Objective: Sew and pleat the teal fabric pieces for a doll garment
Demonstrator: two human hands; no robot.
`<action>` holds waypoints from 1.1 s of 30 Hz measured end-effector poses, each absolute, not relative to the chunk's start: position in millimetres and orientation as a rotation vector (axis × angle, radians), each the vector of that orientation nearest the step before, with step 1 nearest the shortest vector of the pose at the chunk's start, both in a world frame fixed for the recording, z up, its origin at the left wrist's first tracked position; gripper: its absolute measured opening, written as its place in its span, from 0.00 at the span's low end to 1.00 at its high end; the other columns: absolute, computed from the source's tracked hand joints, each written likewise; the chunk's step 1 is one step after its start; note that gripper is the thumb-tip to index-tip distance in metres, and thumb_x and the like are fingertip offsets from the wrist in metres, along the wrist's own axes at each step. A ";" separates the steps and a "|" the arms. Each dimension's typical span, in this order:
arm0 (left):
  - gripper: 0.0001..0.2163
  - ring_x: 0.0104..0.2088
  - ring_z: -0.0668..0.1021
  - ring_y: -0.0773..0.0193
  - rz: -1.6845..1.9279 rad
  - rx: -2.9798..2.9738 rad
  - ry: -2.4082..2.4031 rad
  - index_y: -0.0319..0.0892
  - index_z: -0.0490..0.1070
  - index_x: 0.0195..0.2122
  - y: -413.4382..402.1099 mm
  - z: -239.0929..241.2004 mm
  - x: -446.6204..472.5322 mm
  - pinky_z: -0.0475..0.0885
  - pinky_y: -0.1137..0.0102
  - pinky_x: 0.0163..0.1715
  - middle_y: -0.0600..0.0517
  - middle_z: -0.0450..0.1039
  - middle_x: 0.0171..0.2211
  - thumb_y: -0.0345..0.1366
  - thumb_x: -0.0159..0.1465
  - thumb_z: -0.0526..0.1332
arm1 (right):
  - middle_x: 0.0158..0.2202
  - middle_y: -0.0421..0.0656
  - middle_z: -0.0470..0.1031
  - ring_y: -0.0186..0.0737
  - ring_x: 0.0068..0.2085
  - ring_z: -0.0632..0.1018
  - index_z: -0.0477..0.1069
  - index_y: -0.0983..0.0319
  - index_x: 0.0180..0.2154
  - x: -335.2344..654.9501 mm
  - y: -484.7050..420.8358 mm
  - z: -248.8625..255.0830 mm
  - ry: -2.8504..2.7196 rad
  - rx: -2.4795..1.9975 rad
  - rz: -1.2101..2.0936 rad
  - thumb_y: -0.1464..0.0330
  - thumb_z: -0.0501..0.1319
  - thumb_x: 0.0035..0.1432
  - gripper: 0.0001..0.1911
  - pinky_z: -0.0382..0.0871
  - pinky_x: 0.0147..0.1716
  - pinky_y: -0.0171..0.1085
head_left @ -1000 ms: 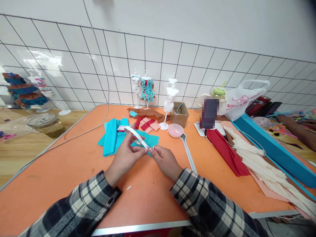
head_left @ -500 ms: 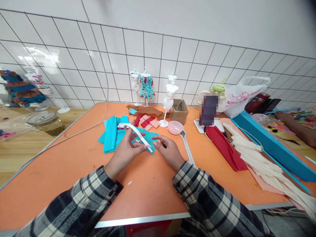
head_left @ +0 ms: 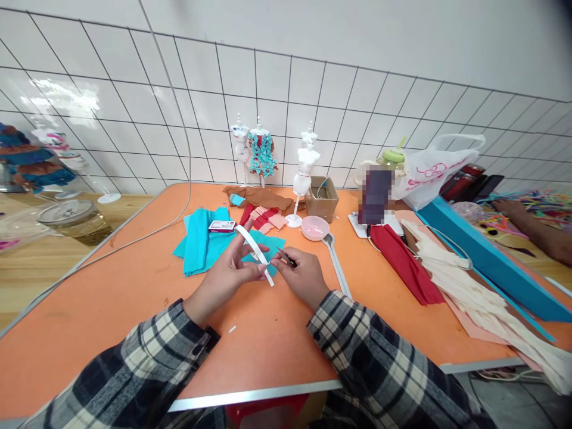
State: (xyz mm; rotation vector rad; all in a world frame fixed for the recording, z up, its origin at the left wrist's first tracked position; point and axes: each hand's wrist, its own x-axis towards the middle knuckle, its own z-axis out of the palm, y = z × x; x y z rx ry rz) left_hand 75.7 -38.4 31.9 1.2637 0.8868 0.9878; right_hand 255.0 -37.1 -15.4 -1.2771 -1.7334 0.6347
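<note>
A narrow white strip (head_left: 254, 243), which looks like tape, is pinched in my left hand (head_left: 226, 271). It curves over the fingers and its loose end hangs below the thumb. My right hand (head_left: 304, 274) is closed on a slim dark tool (head_left: 286, 258); its kind is hard to make out. The right fingertips are close to the strip near my left thumb. Under and behind the hands lies turquoise cloth (head_left: 201, 244), with a small dark red and white box (head_left: 222, 226) on it.
White mini dress forms (head_left: 306, 164) stand at the back, one dressed in turquoise ruffles. Nearby are a cardboard box (head_left: 322, 205), a pink bowl (head_left: 315, 229) and a grey long-handled tool (head_left: 337, 262). Red cloth (head_left: 402, 268) and cream cloth (head_left: 451, 274) lie right. Another person's arm (head_left: 531, 229) shows far right.
My right hand has moved left, closer to my left thumb and the strip. The strip's loose end now hangs lower and points more downward. The view has shifted slightly.
</note>
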 end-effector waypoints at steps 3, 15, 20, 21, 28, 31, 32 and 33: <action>0.45 0.32 0.81 0.66 0.993 1.271 0.926 0.54 0.45 0.68 -34.2 28.9 74.5 0.78 0.63 0.39 0.49 0.69 0.49 0.34 0.53 0.70 | 0.23 0.34 0.65 0.33 0.24 0.65 0.70 0.58 0.43 254.4 -38.5 -11.1 -1.714 -1.336 0.725 0.56 0.61 0.58 0.15 0.54 0.26 0.32; 0.42 0.29 0.81 0.66 1.064 1.494 1.083 0.52 0.46 0.67 -21.9 17.1 69.0 0.77 0.64 0.38 0.48 0.67 0.51 0.37 0.54 0.68 | 0.22 0.36 0.61 0.33 0.22 0.64 0.63 0.59 0.32 248.1 -45.4 -15.4 -1.772 -1.356 1.149 0.54 0.41 0.69 0.22 0.55 0.23 0.33; 0.43 0.30 0.81 0.67 1.032 1.508 1.064 0.53 0.45 0.67 -23.8 17.9 70.1 0.76 0.65 0.37 0.49 0.66 0.50 0.36 0.54 0.67 | 0.24 0.37 0.64 0.34 0.27 0.66 0.63 0.60 0.30 250.5 -43.7 -11.9 -1.867 -1.357 1.042 0.58 0.43 0.70 0.20 0.57 0.29 0.34; 0.43 0.30 0.81 0.67 1.025 1.505 1.059 0.53 0.45 0.67 -24.2 18.2 70.5 0.76 0.65 0.37 0.49 0.66 0.50 0.36 0.54 0.67 | 0.24 0.37 0.65 0.34 0.28 0.67 0.63 0.60 0.30 250.8 -43.8 -11.2 -1.878 -1.358 1.030 0.59 0.43 0.70 0.20 0.57 0.30 0.34; 0.43 0.29 0.79 0.70 1.032 1.501 1.020 0.54 0.44 0.68 -25.1 18.0 72.2 0.76 0.67 0.36 0.51 0.66 0.47 0.34 0.55 0.67 | 0.27 0.39 0.68 0.36 0.31 0.68 0.64 0.60 0.31 249.2 -44.5 -10.9 -1.881 -1.327 0.990 0.60 0.45 0.69 0.18 0.57 0.32 0.34; 0.43 0.28 0.78 0.72 1.053 1.499 1.003 0.55 0.43 0.68 -25.8 16.9 72.6 0.76 0.69 0.35 0.52 0.66 0.46 0.34 0.55 0.67 | 0.25 0.38 0.66 0.35 0.29 0.67 0.64 0.60 0.31 246.7 -45.4 -12.4 -1.820 -1.307 1.052 0.59 0.45 0.69 0.18 0.57 0.29 0.33; 0.43 0.28 0.78 0.72 1.053 1.497 0.998 0.56 0.43 0.68 -26.4 16.6 73.1 0.76 0.69 0.35 0.52 0.66 0.46 0.33 0.55 0.67 | 0.25 0.38 0.65 0.35 0.28 0.67 0.64 0.60 0.31 245.4 -46.1 -13.0 -1.803 -1.296 1.060 0.58 0.46 0.69 0.18 0.57 0.29 0.33; 0.44 0.28 0.78 0.72 1.052 1.492 0.994 0.56 0.43 0.68 -27.1 16.5 73.9 0.76 0.70 0.34 0.52 0.66 0.46 0.33 0.55 0.67 | 0.24 0.37 0.65 0.35 0.28 0.67 0.64 0.60 0.31 244.0 -47.1 -13.6 -1.782 -1.287 1.064 0.58 0.46 0.69 0.18 0.57 0.28 0.33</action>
